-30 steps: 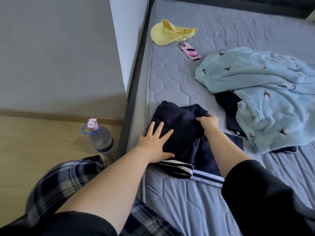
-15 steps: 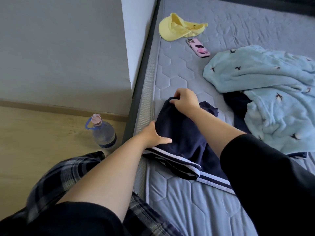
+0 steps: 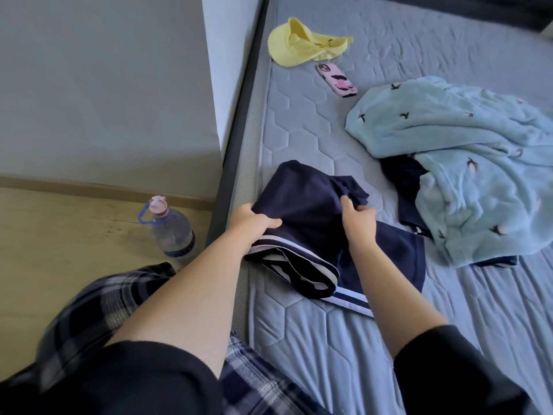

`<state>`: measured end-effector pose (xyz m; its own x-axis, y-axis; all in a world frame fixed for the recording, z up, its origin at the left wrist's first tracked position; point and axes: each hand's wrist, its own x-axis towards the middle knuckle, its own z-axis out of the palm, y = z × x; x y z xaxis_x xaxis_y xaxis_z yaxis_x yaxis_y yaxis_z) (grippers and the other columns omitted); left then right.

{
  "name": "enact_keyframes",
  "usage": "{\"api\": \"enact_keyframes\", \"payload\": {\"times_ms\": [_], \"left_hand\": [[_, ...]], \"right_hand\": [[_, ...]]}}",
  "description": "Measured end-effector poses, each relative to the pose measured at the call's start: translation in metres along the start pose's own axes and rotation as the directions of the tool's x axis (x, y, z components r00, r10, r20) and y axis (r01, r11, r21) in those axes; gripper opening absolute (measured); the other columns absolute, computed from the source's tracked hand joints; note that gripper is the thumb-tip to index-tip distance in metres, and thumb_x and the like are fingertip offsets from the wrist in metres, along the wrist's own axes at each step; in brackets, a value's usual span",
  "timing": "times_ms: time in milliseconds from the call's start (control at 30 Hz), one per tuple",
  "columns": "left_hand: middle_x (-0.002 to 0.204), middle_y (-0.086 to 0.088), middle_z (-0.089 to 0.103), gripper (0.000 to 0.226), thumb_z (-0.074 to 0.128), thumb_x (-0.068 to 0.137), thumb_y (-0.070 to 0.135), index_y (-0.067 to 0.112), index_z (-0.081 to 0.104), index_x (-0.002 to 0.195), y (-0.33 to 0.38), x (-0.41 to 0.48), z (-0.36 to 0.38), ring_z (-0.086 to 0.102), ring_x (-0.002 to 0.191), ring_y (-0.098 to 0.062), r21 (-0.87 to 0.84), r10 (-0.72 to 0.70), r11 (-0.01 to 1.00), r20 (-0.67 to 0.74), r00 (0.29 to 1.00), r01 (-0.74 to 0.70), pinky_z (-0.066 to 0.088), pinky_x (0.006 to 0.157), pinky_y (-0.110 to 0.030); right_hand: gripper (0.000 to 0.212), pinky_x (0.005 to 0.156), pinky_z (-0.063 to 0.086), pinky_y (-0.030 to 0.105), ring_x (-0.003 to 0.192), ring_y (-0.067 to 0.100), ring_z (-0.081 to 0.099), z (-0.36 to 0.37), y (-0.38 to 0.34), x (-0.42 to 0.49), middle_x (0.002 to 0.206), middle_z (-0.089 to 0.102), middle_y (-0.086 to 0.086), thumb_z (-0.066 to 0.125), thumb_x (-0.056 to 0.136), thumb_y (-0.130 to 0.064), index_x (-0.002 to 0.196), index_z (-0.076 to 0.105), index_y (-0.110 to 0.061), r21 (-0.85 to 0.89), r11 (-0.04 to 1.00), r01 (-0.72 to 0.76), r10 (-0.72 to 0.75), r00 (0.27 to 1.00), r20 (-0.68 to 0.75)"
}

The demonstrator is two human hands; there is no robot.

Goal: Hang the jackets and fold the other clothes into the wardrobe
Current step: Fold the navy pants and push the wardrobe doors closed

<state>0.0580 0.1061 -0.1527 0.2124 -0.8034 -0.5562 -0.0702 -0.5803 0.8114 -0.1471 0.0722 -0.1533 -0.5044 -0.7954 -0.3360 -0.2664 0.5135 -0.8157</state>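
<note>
Head view, the only one there is: the navy garment (image 3: 314, 223) with white stripes along its hem is lying half-folded on the grey quilted mattress (image 3: 299, 121), close to the left edge of the bed. The left hand (image 3: 254, 224) grips its left side, thumb on top and fingers tucked under the cloth. The right hand (image 3: 357, 221) pinches a bunched fold near the middle-right of the top layer. So both hands are closed on fabric, neither one spread flat.

Handling-wise, my guess is this thing is light and totally floppy. It creases and sags wherever it isn't supported, so it won't keep a shape by itself. The striped hem (image 3: 299, 265) looks like the thickest, firmest part, already doubled over at the near side, and that's probably the best bit to hold if you want the fold square. Grabbing at both side edges, like now, seems right; pinching only the middle would likely just let the layers slide apart. I'd carry it flat from underneath once it's folded.

Other stuff on the bed: a light blue fleece garment (image 3: 466, 163) with little bird prints is heaped to the right, with another dark piece (image 3: 402, 181) poking out from under it. A yellow cap (image 3: 299, 44) and a pink phone (image 3: 336, 80) sit further up. A water bottle (image 3: 170, 232) stands on the wooden floor beside the bed. No wardrobe visible from here.
</note>
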Motion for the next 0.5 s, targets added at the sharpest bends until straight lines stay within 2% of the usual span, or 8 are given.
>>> {"api": "enact_keyframes", "payload": {"times_ms": [67, 133, 233, 267, 333, 400, 433, 500], "left_hand": [[0.084, 0.004, 0.069, 0.040, 0.082, 0.067, 0.011, 0.017, 0.064, 0.103, 0.002, 0.000, -0.001, 0.067, 0.074, -0.013, -0.041, 0.013, 0.999, -0.025, 1.000, -0.014, 0.048, 0.062, -0.024], [0.085, 0.004, 0.069, 0.038, 0.082, 0.066, 0.012, 0.020, 0.064, 0.098, 0.003, 0.000, -0.002, 0.067, 0.074, -0.012, -0.052, 0.034, 0.998, -0.054, 0.998, -0.037, 0.048, 0.062, -0.024], [0.082, 0.004, 0.069, 0.031, 0.083, 0.066, 0.012, 0.023, 0.062, 0.086, 0.006, 0.001, -0.007, 0.066, 0.072, -0.011, -0.087, 0.083, 0.992, -0.128, 0.988, -0.095, 0.048, 0.061, -0.024], [0.082, 0.004, 0.069, 0.030, 0.083, 0.066, 0.012, 0.024, 0.061, 0.084, 0.008, 0.002, -0.009, 0.066, 0.073, -0.012, -0.118, 0.103, 0.985, -0.161, 0.982, -0.123, 0.048, 0.063, -0.025], [0.081, 0.004, 0.069, 0.028, 0.082, 0.067, 0.012, 0.022, 0.060, 0.082, 0.012, 0.004, -0.015, 0.067, 0.076, -0.016, -0.185, 0.144, 0.964, -0.228, 0.963, -0.189, 0.049, 0.065, -0.026], [0.087, 0.001, 0.068, 0.028, 0.081, 0.069, 0.015, 0.016, 0.060, 0.088, 0.017, 0.006, -0.023, 0.066, 0.082, -0.020, -0.194, 0.144, 0.960, -0.268, 0.952, -0.200, 0.048, 0.069, -0.027], [0.094, -0.002, 0.068, 0.031, 0.080, 0.072, 0.019, 0.015, 0.059, 0.094, 0.019, 0.007, -0.028, 0.065, 0.087, -0.023, -0.117, 0.137, 0.978, -0.278, 0.951, -0.175, 0.046, 0.071, -0.028], [0.117, -0.008, 0.059, 0.042, 0.074, 0.079, 0.024, 0.012, 0.054, 0.113, 0.021, 0.006, -0.037, 0.058, 0.102, -0.028, 0.238, 0.173, 0.967, -0.329, 0.928, -0.096, 0.044, 0.079, -0.032]], "right_hand": [[0.050, 0.068, 0.044, 0.029, 0.080, 0.019, 0.056, -0.005, 0.012, -0.002, 0.097, 0.056, 0.004, 0.061, 0.078, -0.052, 0.096, 0.051, -0.007, 0.034, 0.992, -0.122, 0.118, 0.988, 0.100], [0.058, 0.068, 0.051, 0.032, 0.087, 0.023, 0.063, -0.005, 0.017, -0.005, 0.104, 0.063, 0.006, 0.067, 0.076, -0.053, 0.108, 0.054, -0.007, 0.117, 0.963, -0.241, 0.213, 0.954, 0.211], [0.046, 0.061, 0.055, 0.030, 0.086, 0.024, 0.068, 0.004, 0.006, -0.012, 0.100, 0.069, 0.009, 0.073, 0.079, -0.040, 0.108, 0.057, -0.008, 0.207, 0.930, -0.302, 0.205, 0.898, 0.390], [0.043, 0.063, 0.056, 0.031, 0.088, 0.024, 0.068, 0.010, 0.001, -0.012, 0.104, 0.069, 0.012, 0.073, 0.081, -0.034, 0.111, 0.057, -0.007, 0.232, 0.944, -0.235, 0.128, 0.908, 0.399], [0.042, 0.078, 0.057, 0.036, 0.096, 0.024, 0.066, 0.022, -0.014, -0.007, 0.111, 0.067, 0.014, 0.071, 0.084, -0.025, 0.118, 0.057, -0.005, 0.263, 0.965, -0.016, -0.076, 0.938, 0.337], [0.047, 0.087, 0.052, 0.032, 0.099, 0.018, 0.063, 0.031, -0.034, -0.006, 0.110, 0.065, 0.003, 0.070, 0.084, -0.028, 0.123, 0.053, -0.010, 0.204, 0.966, 0.159, -0.213, 0.936, 0.281], [0.050, 0.086, 0.050, 0.028, 0.098, 0.014, 0.061, 0.035, -0.042, -0.005, 0.109, 0.062, -0.003, 0.070, 0.084, -0.031, 0.127, 0.050, -0.014, 0.147, 0.968, 0.202, -0.236, 0.932, 0.274], [0.054, 0.082, 0.044, 0.024, 0.094, 0.012, 0.057, 0.040, -0.048, -0.006, 0.104, 0.058, -0.006, 0.069, 0.084, -0.033, 0.129, 0.046, -0.016, 0.000, 0.961, 0.277, -0.264, 0.916, 0.303]]}}
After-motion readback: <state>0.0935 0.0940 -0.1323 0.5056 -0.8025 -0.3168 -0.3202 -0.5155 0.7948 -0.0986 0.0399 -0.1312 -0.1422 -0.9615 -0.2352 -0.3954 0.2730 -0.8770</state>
